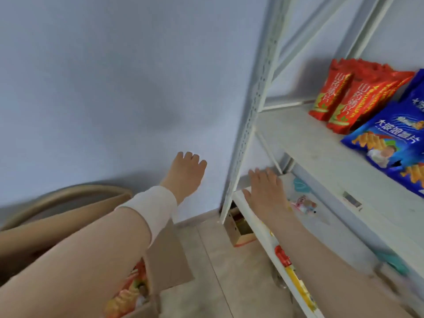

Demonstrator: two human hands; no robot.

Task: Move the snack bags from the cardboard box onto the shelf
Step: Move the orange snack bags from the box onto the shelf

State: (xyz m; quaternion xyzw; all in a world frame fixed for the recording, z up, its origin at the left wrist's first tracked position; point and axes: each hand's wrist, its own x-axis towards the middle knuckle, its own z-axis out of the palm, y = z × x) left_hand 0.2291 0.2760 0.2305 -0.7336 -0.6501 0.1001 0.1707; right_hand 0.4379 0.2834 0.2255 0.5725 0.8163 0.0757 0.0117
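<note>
Red snack bags [339,99] stand upright on the white shelf board [309,143] at the right, with blue snack bags [390,143] lying in front of them. The cardboard box [165,260] sits at the lower left, and orange snack bags [128,292] show inside it under my left forearm. My left hand [185,173] hangs in the air in front of the wall, fingers loosely curled, holding nothing. My right hand [266,189] is stretched flat over the front edge of a lower shelf, empty.
The white metal shelf post [250,125] stands between my hands. A lower shelf [321,216] holds small packets. A small open carton [238,230] lies on the floor under the rack. A beige curved chair back [57,198] is at the left.
</note>
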